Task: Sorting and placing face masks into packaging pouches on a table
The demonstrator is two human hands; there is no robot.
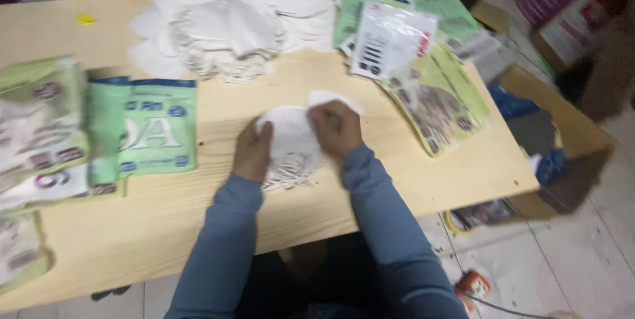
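While my left hand (253, 150) and right hand (336, 127) pinch the white mask (291, 135) between them, it looks light, soft; edges grip best.

Bare table (218, 220) lies open near the hands; mask heap (231, 28) and packets (152, 127) crowd beyond.

Dim, warm indoor light; whole frame soft with motion blur.
We note white glare on the mask pile (231, 21), darker corners, weak shadow under the surface (198, 220).

Packets (155, 130) left of mask (291, 135); pile (228, 28) behind.
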